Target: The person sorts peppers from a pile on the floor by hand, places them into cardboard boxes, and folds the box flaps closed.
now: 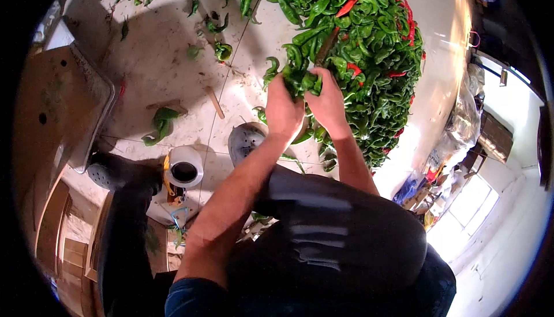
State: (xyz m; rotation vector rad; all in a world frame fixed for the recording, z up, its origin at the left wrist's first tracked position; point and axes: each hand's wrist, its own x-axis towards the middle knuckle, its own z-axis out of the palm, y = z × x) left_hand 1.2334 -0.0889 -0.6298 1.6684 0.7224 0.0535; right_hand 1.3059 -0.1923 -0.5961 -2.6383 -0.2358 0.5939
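Observation:
My left hand (284, 109) is closed around green peppers (294, 79) at the near-left edge of a big pile of peppers (375, 63). Right beside it, my right hand (327, 102) is closed on a green pepper (313, 84). My fingertips are partly hidden among the peppers, so how many each hand holds cannot be made out. The pile is mostly green, with a few red peppers (348, 5) mixed in. A brown strip (327, 47) leans in the pile just beyond my right hand.
Loose peppers (223, 51) and scraps lie on the tiled floor (190, 92). A roll of tape (184, 170) in a dispenser stands between my shoes (245, 141). At left is a cardboard box (52, 98). Bags and boxes (456, 138) line the right wall.

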